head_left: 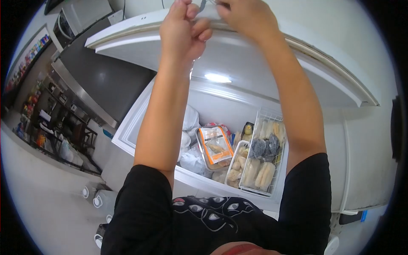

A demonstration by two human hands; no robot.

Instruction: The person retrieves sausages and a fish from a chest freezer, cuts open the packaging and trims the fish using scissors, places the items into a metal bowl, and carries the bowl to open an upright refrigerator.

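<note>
Both my arms reach up past the raised lid (246, 55) of a chest freezer. My left hand (185, 32) is closed, fingers curled, near the lid's top edge. To its right, my right hand (248, 19) has its fingers pinched together. A thin greyish thing (203, 5) shows between the two hands at the top of the view, too cut off to name. Below them the open freezer (212, 180) holds an orange-and-white food packet (216, 145) on a tray, white plastic bags (192, 161), a narrow white basket (238, 165) and a wire basket (274, 191) of bagged food.
A dark counter (102, 76) with a metal edge stands to the left. Beyond it are shelves (55, 106) with many goods. Several large bottles (104, 199) stand on the floor at lower left. A white pipe (346, 165) runs along the wall at right.
</note>
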